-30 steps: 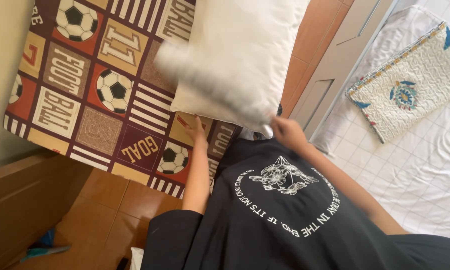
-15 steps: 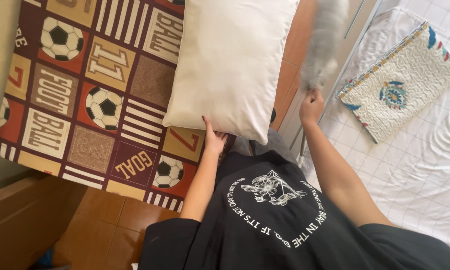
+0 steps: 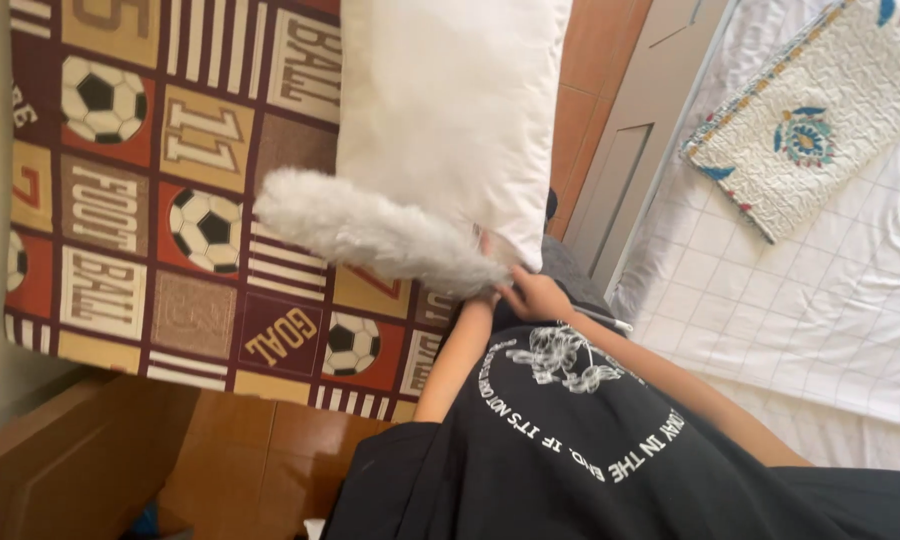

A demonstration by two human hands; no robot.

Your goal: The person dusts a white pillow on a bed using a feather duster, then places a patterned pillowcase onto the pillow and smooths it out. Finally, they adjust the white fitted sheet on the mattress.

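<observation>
Patchwork bedspread covers the left of the frame: flat woven cloth in maroon, tan and orange squares, with printed footballs, striped blocks and lettered panels; its near edge ends at a brown wooden floor. White sheet on the right, creased into a grid of fold lines, runs off the right edge. White pillow, smooth cotton, plump and rectangular, lies at top centre with its near corner over the hands; its far end is cut off by the frame. Quilted mat, stitched cream fabric with a blue medallion and coloured edging, rests on the sheet at far right. Grey fluffy duster, long and tapered, soft fibres blurred, lies across the bedspread just left of the pillow corner. Right hand is closed around the duster's near end, handle hidden in the fist. Left hand is mostly covered by duster and pillow corner; its grip cannot be made out. Black printed T-shirt fills the near centre.
</observation>
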